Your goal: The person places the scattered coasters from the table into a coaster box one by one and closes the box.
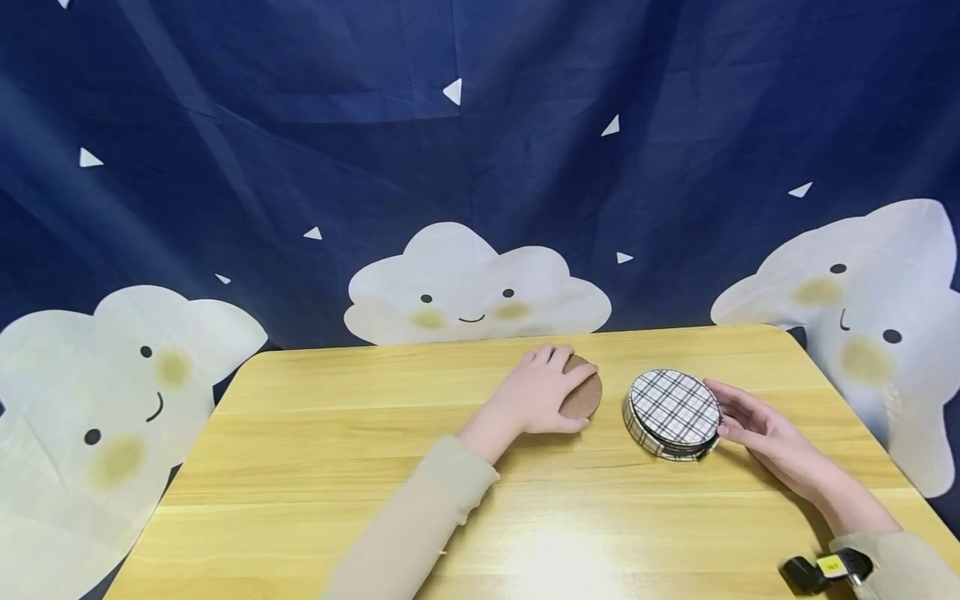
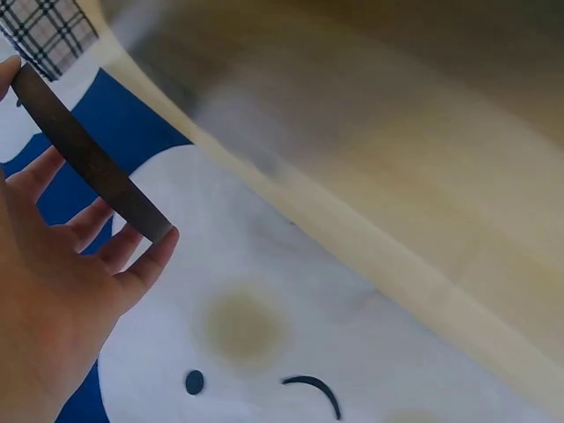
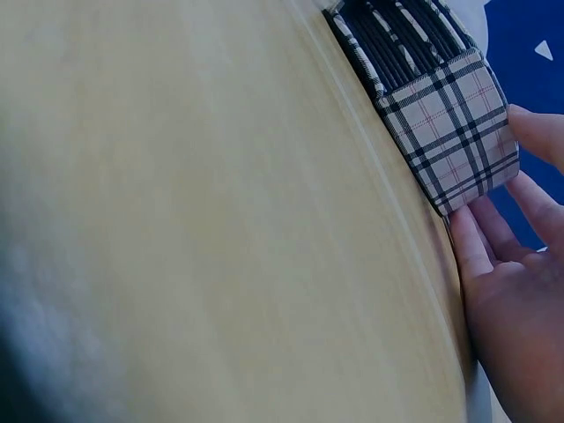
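My left hand [image 1: 536, 396] grips a round brown coaster [image 1: 583, 393] by its edge, fingers spread along the far side and thumb at the near side. Edge-on in the left wrist view, the coaster [image 2: 92, 159] spans from thumb to little finger. To its right stands a round plaid coaster holder [image 1: 633, 421], black, white and beige, with a plaid coaster [image 1: 675, 406] on top. My right hand [image 1: 780, 442] holds the holder's right side between thumb and fingers. Through the side gap, the right wrist view shows several stacked coasters [image 3: 401, 40] with dark edges.
The light wooden table [image 1: 300, 467] has rounded back corners. Behind it hangs a dark blue cloth [image 1: 375, 167] with white clouds and small triangles. A black strap piece with a yellow label [image 1: 831, 567] sits at the right sleeve.
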